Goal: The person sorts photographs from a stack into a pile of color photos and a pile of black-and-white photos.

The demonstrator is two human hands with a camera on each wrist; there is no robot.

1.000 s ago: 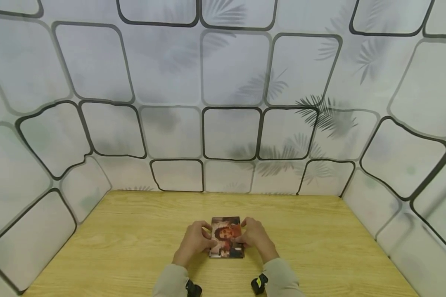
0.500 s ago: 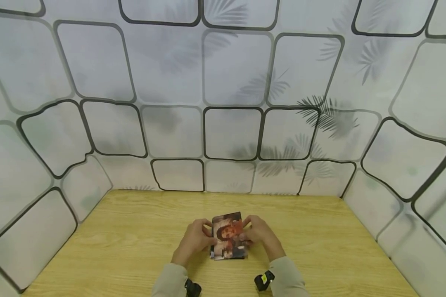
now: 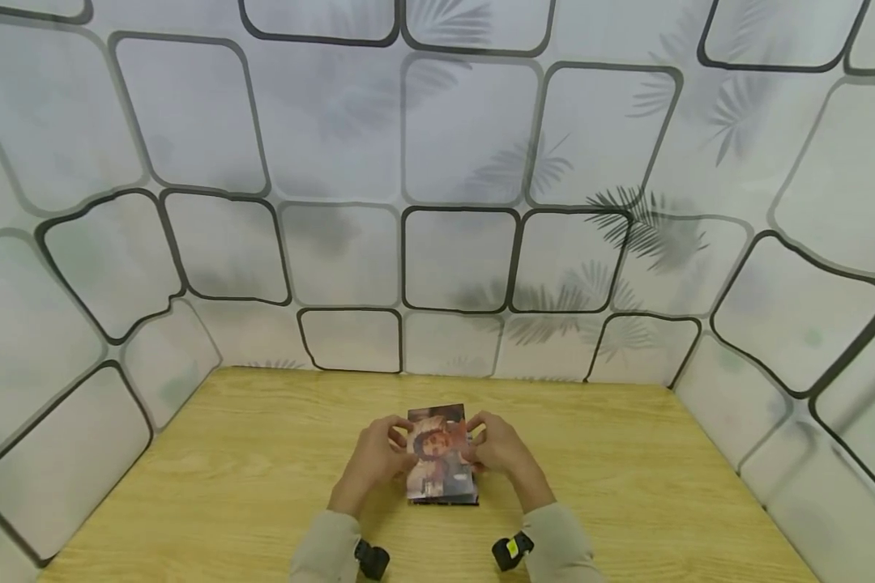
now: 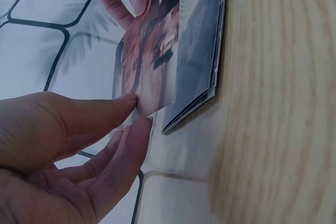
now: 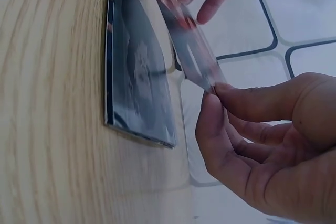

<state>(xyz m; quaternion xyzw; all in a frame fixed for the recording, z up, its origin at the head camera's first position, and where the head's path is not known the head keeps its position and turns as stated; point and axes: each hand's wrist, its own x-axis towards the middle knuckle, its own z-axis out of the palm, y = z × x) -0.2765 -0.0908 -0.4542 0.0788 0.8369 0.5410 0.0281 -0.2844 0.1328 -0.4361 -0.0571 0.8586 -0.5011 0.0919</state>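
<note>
Between my two hands is a glossy printed photo (image 3: 436,449) with a face on it, lifted off a thin stack of similar prints (image 5: 137,77) on the table. My left hand (image 3: 379,452) pinches its left edge between thumb and index finger; the left wrist view has that pinch at the corner of the photo (image 4: 160,72). On the opposite edge, my right hand (image 3: 499,445) pinches the photo with thumb and index finger. A gap shows between the raised photo and the stack in both wrist views. In the head view the photo covers most of the stack.
The wood-grain table (image 3: 262,437) spreads around the hands. White patterned sheeting (image 3: 452,259) rises behind it and at both sides. Small black devices sit at the wrists, one by the left sleeve (image 3: 326,551) and one by the right sleeve (image 3: 563,542).
The top photo, lying square on the stack a second ago, has been tilted and lifted off it. It has shifted slightly away and left, both hands moving with it.
</note>
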